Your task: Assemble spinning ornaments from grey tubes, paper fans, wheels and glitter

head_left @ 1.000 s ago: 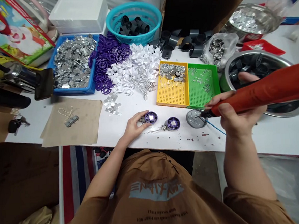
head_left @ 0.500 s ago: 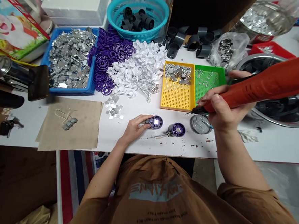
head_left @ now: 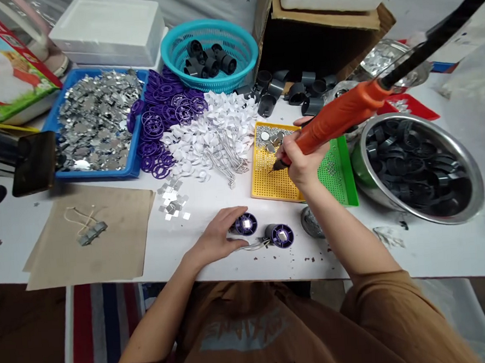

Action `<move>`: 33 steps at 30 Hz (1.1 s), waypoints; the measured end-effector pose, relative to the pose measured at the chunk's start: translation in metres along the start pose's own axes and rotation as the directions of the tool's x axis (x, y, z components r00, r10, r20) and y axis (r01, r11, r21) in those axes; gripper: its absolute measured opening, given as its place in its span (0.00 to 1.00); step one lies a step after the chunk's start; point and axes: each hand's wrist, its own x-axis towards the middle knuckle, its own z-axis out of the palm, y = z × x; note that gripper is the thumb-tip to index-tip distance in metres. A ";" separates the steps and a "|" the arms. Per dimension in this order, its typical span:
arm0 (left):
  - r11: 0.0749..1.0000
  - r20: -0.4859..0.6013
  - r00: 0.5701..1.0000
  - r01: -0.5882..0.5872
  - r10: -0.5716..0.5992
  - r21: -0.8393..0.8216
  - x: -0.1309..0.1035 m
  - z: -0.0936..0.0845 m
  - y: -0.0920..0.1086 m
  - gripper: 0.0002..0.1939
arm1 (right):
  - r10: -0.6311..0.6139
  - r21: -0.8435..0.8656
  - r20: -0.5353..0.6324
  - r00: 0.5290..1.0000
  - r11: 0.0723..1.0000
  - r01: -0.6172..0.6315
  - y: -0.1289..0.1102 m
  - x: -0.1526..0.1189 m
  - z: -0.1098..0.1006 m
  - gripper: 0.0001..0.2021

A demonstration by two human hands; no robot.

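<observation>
My left hand (head_left: 215, 240) loosely holds the near-left purple-faced cylinder (head_left: 247, 224), probably to steady it, while my right hand (head_left: 305, 164) grips the orange power screwdriver (head_left: 337, 115) slanted so its tip points into the yellow tray (head_left: 262, 172).

This looks like a small workshop: a white worktable (head_left: 210, 194) crowded with loose parts in bulk, including metal pieces in a blue tray (head_left: 132, 165), purple plastic rings (head_left: 152, 124), dark plastic parts in a steel bowl (head_left: 475, 189) and a turquoise basket (head_left: 216, 84), plus an orange power screwdriver (head_left: 333, 118).
</observation>
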 end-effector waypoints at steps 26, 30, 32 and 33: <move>1.000 -0.188 0.982 -0.002 0.000 -0.013 0.034 0.027 -0.004 0.28 | -0.025 -0.082 -0.010 1.000 0.996 0.024 -0.005 0.008 0.009 0.22; 1.000 -0.180 0.983 0.009 -0.013 -0.024 0.035 0.026 -0.003 0.27 | -0.008 -0.037 0.074 0.997 0.999 0.010 -0.051 -0.014 0.007 0.21; 0.999 -0.175 0.984 0.006 -0.012 -0.033 0.035 0.026 -0.002 0.27 | 0.021 -0.028 0.142 0.990 0.999 -0.017 -0.064 -0.034 0.004 0.20; 0.999 -0.176 0.984 0.004 -0.010 -0.039 0.035 0.026 -0.002 0.28 | 0.045 -0.051 0.160 0.986 0.998 -0.037 -0.067 -0.044 0.003 0.20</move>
